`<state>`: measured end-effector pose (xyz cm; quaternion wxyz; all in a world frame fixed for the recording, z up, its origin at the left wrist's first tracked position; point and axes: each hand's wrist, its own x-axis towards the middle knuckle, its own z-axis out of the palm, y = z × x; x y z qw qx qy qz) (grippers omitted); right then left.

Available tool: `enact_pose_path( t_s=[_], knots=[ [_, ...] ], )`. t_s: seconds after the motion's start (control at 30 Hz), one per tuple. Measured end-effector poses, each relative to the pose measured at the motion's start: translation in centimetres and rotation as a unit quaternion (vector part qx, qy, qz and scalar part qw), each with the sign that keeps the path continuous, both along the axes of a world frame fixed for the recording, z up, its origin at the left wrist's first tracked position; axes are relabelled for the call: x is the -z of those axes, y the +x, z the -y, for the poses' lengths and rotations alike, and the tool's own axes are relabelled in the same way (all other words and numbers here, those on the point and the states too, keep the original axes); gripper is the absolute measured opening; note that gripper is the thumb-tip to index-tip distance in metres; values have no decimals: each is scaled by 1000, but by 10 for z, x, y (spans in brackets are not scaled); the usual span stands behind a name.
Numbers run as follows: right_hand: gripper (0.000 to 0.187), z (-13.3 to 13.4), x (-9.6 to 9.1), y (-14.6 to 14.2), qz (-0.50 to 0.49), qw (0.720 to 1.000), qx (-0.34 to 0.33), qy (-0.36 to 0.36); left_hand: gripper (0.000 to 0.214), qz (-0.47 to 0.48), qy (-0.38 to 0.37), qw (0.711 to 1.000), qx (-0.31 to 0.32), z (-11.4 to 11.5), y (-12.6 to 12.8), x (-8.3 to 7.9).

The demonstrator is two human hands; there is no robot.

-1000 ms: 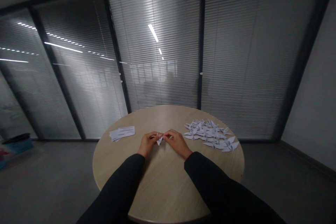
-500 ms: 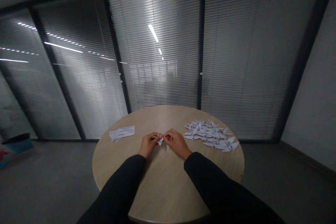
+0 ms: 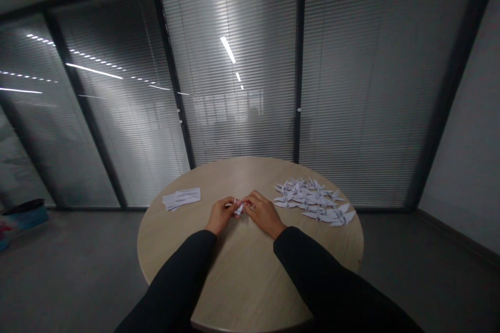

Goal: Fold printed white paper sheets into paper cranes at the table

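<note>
A small piece of folded white paper (image 3: 238, 209) is pinched between my left hand (image 3: 221, 216) and my right hand (image 3: 263, 213), just above the middle of a round wooden table (image 3: 250, 276). Most of the paper is hidden by my fingers. To the right of my right hand lies a pile of several white origami cranes (image 3: 312, 202). A small stack of white paper slips (image 3: 182, 198) rests on the table to the left of my left hand, out of reach of my fingertips.
Black sleeves cover both my forearms, which rest over the near table edge. Behind the table stands a glass partition with closed slatted blinds (image 3: 234, 88). A blue bin (image 3: 24, 217) sits on the grey floor at far left.
My hands have closed in a little on the folded paper, which now shows less between my fingers. The cranes and paper slips have not moved.
</note>
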<state>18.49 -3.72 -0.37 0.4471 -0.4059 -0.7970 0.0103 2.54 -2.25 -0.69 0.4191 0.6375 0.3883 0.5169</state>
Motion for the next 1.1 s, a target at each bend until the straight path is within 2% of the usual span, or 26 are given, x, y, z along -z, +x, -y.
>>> enact_pose_path(
  t_s=[0.47,1.1],
  knots=[
    [12,-3,3,0,51,998,29,32,39,-8,-1,1000,-6,5,3,-4],
    [15,-1,1,-1,63,997,28,17,38,-50,25,998,10,2,1,0]
  ],
)
